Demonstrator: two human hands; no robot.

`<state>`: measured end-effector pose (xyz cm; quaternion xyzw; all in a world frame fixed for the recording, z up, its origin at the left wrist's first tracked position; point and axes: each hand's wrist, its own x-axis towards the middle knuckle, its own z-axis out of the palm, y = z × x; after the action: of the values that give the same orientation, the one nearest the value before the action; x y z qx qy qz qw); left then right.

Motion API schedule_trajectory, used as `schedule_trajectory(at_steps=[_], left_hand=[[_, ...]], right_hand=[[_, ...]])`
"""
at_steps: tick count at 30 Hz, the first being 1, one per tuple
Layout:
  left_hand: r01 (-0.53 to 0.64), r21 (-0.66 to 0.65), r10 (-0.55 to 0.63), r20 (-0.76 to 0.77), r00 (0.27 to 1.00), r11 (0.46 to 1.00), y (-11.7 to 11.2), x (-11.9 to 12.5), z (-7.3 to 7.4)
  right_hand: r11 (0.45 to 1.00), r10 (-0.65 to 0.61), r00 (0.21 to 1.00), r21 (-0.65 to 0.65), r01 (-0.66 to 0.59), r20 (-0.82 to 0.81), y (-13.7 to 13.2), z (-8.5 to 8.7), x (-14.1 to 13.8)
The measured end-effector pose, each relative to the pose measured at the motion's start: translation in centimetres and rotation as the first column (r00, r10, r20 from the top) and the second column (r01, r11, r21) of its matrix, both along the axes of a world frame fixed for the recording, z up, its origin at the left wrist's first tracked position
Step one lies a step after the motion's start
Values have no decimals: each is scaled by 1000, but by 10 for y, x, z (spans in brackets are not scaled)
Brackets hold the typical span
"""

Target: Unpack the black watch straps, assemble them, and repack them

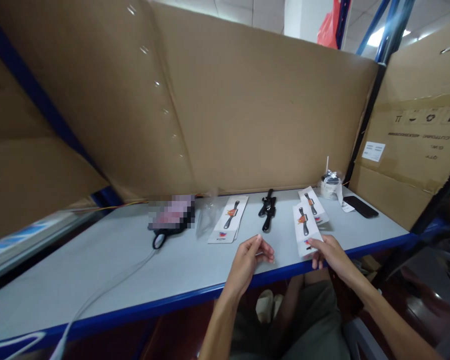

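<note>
My right hand [332, 255] pinches the lower end of a white printed card [303, 220], thumb on top. On the card is a picture of a tool with two dark handles and an orange middle. My left hand [249, 257] hovers by the table's front edge, fingers loosely curled and apart from the thumb, with nothing visible in it. Beyond it lie black two-handled tools that look like spokeshaves [269, 215], close together. Another such card [315, 205] lies behind the held one. To the left, more printed cards [228, 220] are stacked.
Clear plastic wrapping [207, 220] and a dark pouch-like thing [172, 220], partly blurred, lie left of the cards. A white cable [116, 280] crosses the table's left side. At the right are a phone [361, 206] and a wrapped cup [330, 185]. Cardboard walls [266, 115] enclose the back.
</note>
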<state>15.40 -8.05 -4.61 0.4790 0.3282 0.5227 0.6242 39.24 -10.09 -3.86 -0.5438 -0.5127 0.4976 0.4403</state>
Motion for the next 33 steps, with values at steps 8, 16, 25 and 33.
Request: schedule_trajectory(at_steps=[8,16,25,33], left_hand=[[-20,-5,20,-14,1000,1000,-1,7,-1],[-379,295,474,-402,783,877,48,-71,34],[-375,402,411,-910,-60,835,177,-132,69],[-373,343,315,-939,-136,862,193,-127,55]], right_hand=[[974,-226,749,165,157,623,69,9,24],[900,-416,488,425,97,767,47,3,41],[872,-248,884,489,26,395,21,-5,4],[906,-157,906,423,-26,393,29,-21,3]])
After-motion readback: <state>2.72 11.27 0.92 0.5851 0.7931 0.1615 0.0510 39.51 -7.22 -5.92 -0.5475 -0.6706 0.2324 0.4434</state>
